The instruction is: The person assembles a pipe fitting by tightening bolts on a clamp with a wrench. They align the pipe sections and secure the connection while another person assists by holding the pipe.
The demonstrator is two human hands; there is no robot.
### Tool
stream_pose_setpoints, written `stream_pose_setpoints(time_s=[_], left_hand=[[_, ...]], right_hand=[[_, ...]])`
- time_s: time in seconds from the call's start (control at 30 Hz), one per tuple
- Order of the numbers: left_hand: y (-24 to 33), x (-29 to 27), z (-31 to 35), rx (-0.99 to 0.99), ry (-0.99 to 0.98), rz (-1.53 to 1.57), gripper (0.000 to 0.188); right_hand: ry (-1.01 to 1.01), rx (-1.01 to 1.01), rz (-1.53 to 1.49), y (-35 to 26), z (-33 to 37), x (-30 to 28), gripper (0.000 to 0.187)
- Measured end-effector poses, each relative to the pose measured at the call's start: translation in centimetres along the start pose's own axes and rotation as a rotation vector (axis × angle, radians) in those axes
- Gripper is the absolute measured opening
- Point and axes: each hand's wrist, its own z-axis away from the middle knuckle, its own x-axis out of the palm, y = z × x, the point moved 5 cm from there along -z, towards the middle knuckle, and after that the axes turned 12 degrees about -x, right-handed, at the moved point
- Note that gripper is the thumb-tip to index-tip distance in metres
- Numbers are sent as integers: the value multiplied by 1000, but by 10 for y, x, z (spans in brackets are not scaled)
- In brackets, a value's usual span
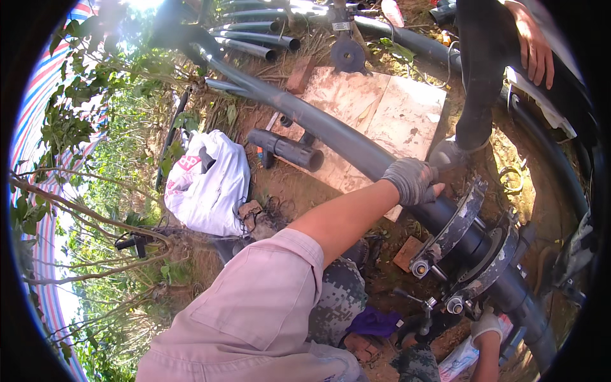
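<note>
My left hand, in a grey knitted glove with bare fingertips, is wrapped over a long black plastic pipe. The pipe slants from the upper left down to the lower right. Just beyond that hand, two scuffed metal ring clamps of a pipe-joining frame surround the pipe, with bolts at their ends. Low at the right, my right hand, in a pale glove, reaches in beside the lower clamp and pipe. Its fingers are mostly hidden there. A small lever handle sticks out near the clamps.
A co-worker's hand hangs at the upper right, above a shoe. A muddy board lies under the pipe. Beside it are a black pipe fitting, a white sack and a brick. Several pipes lie behind.
</note>
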Motion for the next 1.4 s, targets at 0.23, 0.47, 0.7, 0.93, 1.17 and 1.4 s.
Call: stream_pose_setpoints(time_s=[0.23,0.47,0.7,0.93,1.17,1.4], left_hand=[[-4,-3,4,36,131,74,39],[-6,4,-2,-36,104,90,41],[-9,5,-2,-7,222,110,35],[-13,9,-5,-31,274,166,33],[-8,-3,-3,-175,122,241,43],[81,12,9,-166,116,720,64]], right_hand=[[-26,83,11,0,-8,2,61],[-33,20,61,-4,-7,0,52],[-3,0,421,-24,-5,-24,51],[-134,24,211,-31,1,-27,43],[14,51,175,-23,5,-18,36],[97,17,226,-20,6,-15,29]])
